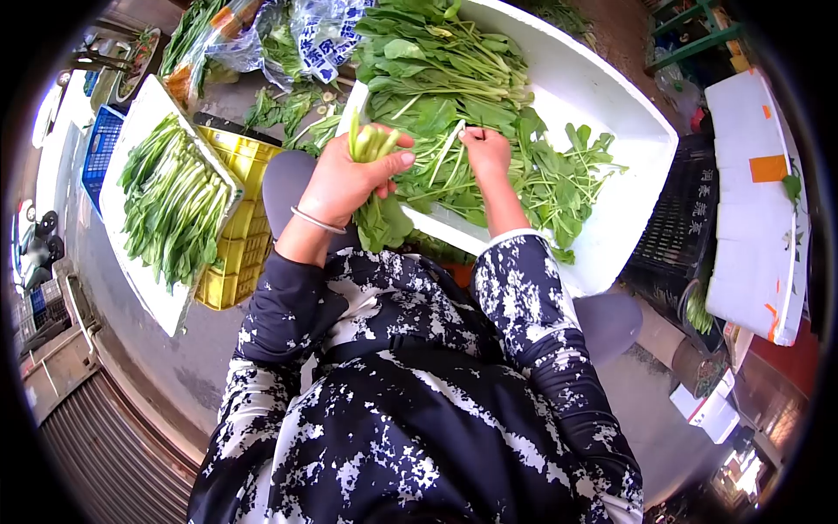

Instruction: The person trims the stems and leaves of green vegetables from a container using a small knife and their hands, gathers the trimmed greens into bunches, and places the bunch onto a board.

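My left hand (345, 179), a bangle at its wrist, is closed around a small bunch of leafy greens (381, 223). The pale cut stems stick up above the fingers and the leaves hang below. My right hand (489, 155) reaches over a white foam box (602, 96), thumb and fingertips pinched on a thin green stem (449, 147). Loose leafy greens (436, 65) fill much of that box, heaped thickest at its far left. More leafy stalks (572, 179) lie spread to the right of my right hand.
At left, a white foam tray (122, 249) with neatly lined-up greens (175, 196) rests on a yellow crate (231, 253). Plastic bags (323, 39) and scattered leaves (284, 109) lie on the ground beyond. A black crate (672, 210) and a white foam box (755, 227) stand at right.
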Tool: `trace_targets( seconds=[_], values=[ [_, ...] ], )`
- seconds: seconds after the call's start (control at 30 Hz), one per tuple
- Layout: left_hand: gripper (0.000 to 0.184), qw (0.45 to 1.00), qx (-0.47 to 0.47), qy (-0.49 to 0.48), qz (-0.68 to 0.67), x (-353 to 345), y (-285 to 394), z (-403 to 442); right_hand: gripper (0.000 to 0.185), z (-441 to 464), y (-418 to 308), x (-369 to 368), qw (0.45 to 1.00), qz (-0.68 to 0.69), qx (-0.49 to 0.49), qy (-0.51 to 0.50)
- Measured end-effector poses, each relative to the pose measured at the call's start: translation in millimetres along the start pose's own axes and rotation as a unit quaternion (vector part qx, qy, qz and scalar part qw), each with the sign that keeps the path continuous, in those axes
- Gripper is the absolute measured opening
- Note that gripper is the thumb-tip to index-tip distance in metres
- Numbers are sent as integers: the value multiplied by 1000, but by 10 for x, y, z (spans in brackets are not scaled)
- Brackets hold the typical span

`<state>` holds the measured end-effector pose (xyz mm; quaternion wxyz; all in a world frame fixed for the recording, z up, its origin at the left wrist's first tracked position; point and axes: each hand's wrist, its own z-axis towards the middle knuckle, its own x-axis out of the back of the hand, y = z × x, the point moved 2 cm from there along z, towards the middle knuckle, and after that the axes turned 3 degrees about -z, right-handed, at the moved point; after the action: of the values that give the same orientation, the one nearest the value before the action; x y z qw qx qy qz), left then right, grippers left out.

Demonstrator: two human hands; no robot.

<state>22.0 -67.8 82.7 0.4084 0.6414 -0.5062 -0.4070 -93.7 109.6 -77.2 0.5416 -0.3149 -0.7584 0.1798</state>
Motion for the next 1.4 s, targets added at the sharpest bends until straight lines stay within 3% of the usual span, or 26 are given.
trace_targets(
  seconds=[0.1,0.13,0.2,0.27,0.33,0.4,0.47,0.53,0.6,0.7,0.83,0.9,0.93,1.0,1.03,1.1,1.13,1.17,1.23,1.33,1.4],
  values=[
    [24,990,11,-39,134,-39,-115,90,21,-177,-10,144,937,344,67,-11],
    [24,990,12,-41,131,-55,-255,164,21,-350,-78,295,938,341,65,-11],
    [24,947,-106,-14,303,-145,-445,309,22,-721,-223,591,928,360,12,-99],
    [23,948,-132,-29,286,-359,-343,289,24,-944,-234,731,919,381,24,-100],
    [22,944,-42,-86,315,-476,-372,317,25,-1077,-210,841,908,405,37,-104],
    [20,960,-72,-99,251,-548,-428,335,28,-1148,-171,933,881,463,15,-101],
    [19,984,-49,-121,122,-626,-364,278,32,-1210,-131,1049,899,422,38,-108],
    [17,981,-12,-127,146,-671,-308,245,38,-1286,-129,1115,860,488,57,-138],
    [17,976,-15,-153,157,-715,-330,256,41,-1353,-160,1123,857,482,84,-160],
    [18,965,2,-155,210,-752,-277,219,36,-1311,-77,1095,892,409,124,-147],
    [24,973,2,-181,140,-630,-44,136,33,-1215,224,1291,852,495,63,-158],
    [22,981,-38,-148,120,-443,112,127,39,-1070,515,1510,885,465,12,-4],
    [21,984,-58,-120,118,-334,136,137,39,-962,657,1574,886,463,12,-6],
    [21,987,-117,-90,65,-229,249,77,52,-734,977,1632,901,351,-117,227],
    [21,985,-141,-80,60,-164,248,85,52,-626,1017,1512,902,350,-114,226],
    [19,989,-131,-48,44,-81,252,45,50,-468,969,1230,973,62,-28,219],
    [17,992,-119,-20,29,-44,250,16,45,-471,766,1082,988,119,43,89],
    [16,991,-133,-1,10,-42,252,9,36,-364,643,876,991,125,43,14],
    [15,990,-137,14,7,-8,269,-14,21,-295,342,612,994,-22,74,71],
    [17,990,-115,69,34,-2,333,-121,21,-93,350,340,995,-81,58,7],
    [18,988,-93,76,93,30,334,-141,21,-21,392,265,998,-38,44,-6]
  ],
)
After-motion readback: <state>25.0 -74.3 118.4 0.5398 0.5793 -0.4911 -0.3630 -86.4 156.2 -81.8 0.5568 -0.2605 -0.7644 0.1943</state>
